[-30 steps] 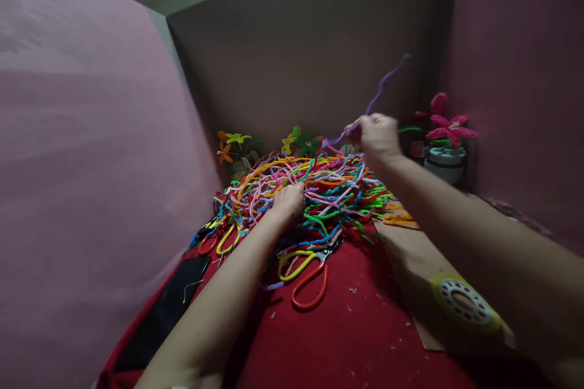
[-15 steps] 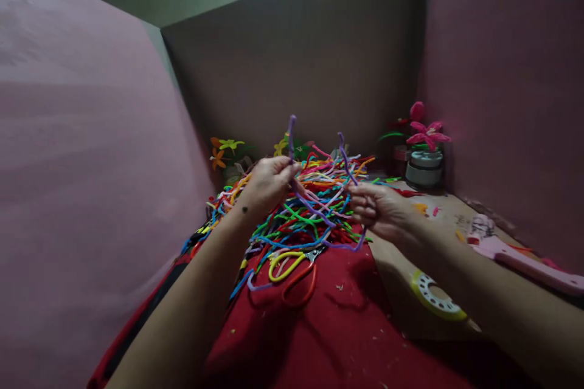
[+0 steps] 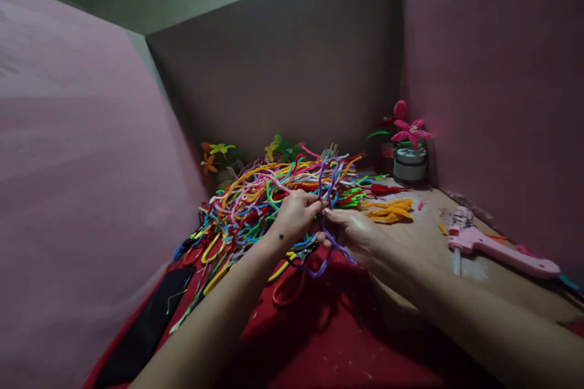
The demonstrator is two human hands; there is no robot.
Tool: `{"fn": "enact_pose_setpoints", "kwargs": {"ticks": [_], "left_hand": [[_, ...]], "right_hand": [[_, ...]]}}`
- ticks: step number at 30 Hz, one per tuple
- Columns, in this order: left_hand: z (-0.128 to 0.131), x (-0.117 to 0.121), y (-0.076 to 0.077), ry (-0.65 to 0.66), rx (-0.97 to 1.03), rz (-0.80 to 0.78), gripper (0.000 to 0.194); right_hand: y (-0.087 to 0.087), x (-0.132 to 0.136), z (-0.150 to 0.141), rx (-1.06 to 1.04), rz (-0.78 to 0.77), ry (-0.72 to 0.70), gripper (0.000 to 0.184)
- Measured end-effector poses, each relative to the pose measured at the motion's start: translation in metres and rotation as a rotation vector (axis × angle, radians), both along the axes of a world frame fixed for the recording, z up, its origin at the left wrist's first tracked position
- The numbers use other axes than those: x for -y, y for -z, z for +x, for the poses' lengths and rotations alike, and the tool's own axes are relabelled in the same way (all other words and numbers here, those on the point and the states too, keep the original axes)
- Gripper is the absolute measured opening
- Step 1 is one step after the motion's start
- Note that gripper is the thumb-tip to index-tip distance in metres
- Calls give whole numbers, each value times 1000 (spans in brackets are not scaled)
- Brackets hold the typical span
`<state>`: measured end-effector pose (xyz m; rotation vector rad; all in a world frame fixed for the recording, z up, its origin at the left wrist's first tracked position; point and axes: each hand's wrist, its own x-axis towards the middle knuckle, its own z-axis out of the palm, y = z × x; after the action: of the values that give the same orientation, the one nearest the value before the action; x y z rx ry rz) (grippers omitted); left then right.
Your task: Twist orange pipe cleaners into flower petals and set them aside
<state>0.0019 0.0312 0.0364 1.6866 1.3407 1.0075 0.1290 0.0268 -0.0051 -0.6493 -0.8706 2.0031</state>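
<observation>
A big tangled heap of coloured pipe cleaners (image 3: 274, 188) lies on a red cloth (image 3: 319, 340). My left hand (image 3: 294, 216) and my right hand (image 3: 353, 234) meet just in front of the heap, fingertips together. Both pinch a purple pipe cleaner (image 3: 326, 252). Its ends stick up above the fingers and a loop of it hangs down below my hands. Scissors with a red and yellow handle (image 3: 289, 282) lie on the cloth right under my hands.
Pink walls close in left and right, a brown board at the back. A pink glue gun (image 3: 495, 252) lies at right on a cardboard sheet. A pink pipe-cleaner flower (image 3: 408, 130) stands in a small pot at back right. Yellow and orange flowers (image 3: 216, 155) stand back left. Orange pieces (image 3: 387, 209) lie beside the heap.
My right hand drew the purple pipe cleaner out of the heap and down toward me. My left hand left the heap and took hold of it too. Both hands have come together.
</observation>
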Motion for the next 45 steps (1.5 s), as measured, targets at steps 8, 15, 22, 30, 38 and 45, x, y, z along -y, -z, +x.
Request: {"fn": "enact_pose_setpoints", "kwargs": {"ticks": [8,15,22,30,38,45], "left_hand": [[2,3,9,78,261,-103,26],[1,-3,9,-75,499,16,24],[-11,-1,9,-181,447,71,24],[-11,14,16,-115,505,-97,29],[5,28,27,-107,383,-54,26],[-5,30,25,-12,293,-92,21]], "right_hand": [[2,11,-1,96,-13,-108,11],[12,26,-2,89,-16,-176,15],[19,24,4,-20,-76,-230,12],[23,24,-1,-4,84,-187,19],[36,11,-2,109,190,1,23],[27,14,1,82,263,11,25]]}}
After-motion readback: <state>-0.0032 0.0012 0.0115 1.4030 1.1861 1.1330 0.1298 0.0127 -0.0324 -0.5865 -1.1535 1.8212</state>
